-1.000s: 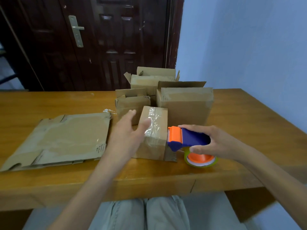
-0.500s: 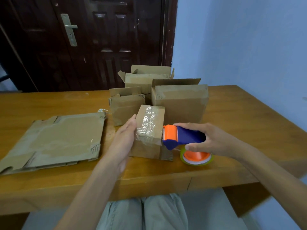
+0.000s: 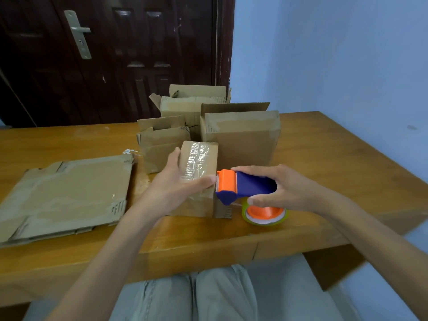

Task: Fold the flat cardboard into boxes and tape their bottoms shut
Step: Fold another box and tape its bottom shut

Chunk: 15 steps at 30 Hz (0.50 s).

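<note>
My left hand (image 3: 178,188) lies flat over the small brown cardboard box (image 3: 196,179) in front of me, fingers straight along its left side and thumb stretched across the shiny clear tape strip (image 3: 196,158) on its upturned bottom; I press rather than grip, because the flaps need holding down while the tape end is worked, and the box would likely skid on the smooth wooden table (image 3: 324,158) otherwise. My right hand (image 3: 278,191) is wrapped round the blue handle of the blue-and-orange plastic tape dispenser (image 3: 243,186), forefinger along the top, thumb underneath, with the orange cutter head right against the box's near right edge, beside my left thumb tip. I judge that placing suits cutting the tape at the edge, so the strip ends cleanly over the corner. The dispenser's yellow-green tape roll on its orange hub (image 3: 265,213) hangs low, close to the tabletop, though I cannot tell whether it touches. Whether the tape is already severed I also cannot tell. Behind this box stand three larger folded brown cardboard boxes (image 3: 240,137) with open top flaps, pushed back to keep my working space free. To my left lies a flat brown cardboard sheet (image 3: 67,193), patched with old tape, within reach for the next fold. The risk here is the tape tearing crooked or lifting if my pressing thumb slips
</note>
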Tool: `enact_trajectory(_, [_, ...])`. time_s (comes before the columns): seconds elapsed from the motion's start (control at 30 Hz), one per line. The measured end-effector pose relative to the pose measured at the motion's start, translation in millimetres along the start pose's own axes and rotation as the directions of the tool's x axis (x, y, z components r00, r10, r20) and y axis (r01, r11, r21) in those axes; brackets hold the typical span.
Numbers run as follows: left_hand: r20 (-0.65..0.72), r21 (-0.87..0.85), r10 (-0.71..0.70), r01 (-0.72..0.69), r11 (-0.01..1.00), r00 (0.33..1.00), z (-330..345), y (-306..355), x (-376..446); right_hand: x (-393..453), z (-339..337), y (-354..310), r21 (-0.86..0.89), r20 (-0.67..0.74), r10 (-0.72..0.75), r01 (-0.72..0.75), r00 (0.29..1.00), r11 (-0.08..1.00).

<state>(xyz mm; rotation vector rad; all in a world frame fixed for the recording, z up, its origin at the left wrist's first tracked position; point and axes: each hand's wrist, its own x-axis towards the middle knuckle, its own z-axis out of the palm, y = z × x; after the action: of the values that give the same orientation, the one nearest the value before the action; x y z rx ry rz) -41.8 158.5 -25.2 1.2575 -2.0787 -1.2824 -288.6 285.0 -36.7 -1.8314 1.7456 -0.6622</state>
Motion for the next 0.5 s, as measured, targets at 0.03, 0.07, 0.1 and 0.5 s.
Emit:
enact_trajectory(0.03, [-0.003, -0.010, 0.000, 0.000, 1.000, 1.000, 0, -1, 0, 1, 0, 0, 0.000, 0.000, 0.000, 0.000, 1.000, 1.000])
enact_trajectory(0.07, [-0.007, -0.011, 0.004, -0.004, 1.000, 1.000, 1, -2, 1, 1, 1, 0, -0.002, 0.001, -0.003, 0.003, 1.000, 1.000])
enact_trajectory(0.1, [-0.013, -0.005, 0.006, -0.006, 1.000, 1.000, 1, -3, 2, -1, 0, 1, -0.001, 0.002, -0.005, 0.005, 1.000, 1.000])
enact_trajectory(0.5, [0.003, -0.004, 0.002, -0.002, 1.000, 1.000, 0, -6, 7, -28, -8, -4, -0.067, -0.018, -0.012, 0.010, 1.000, 0.998])
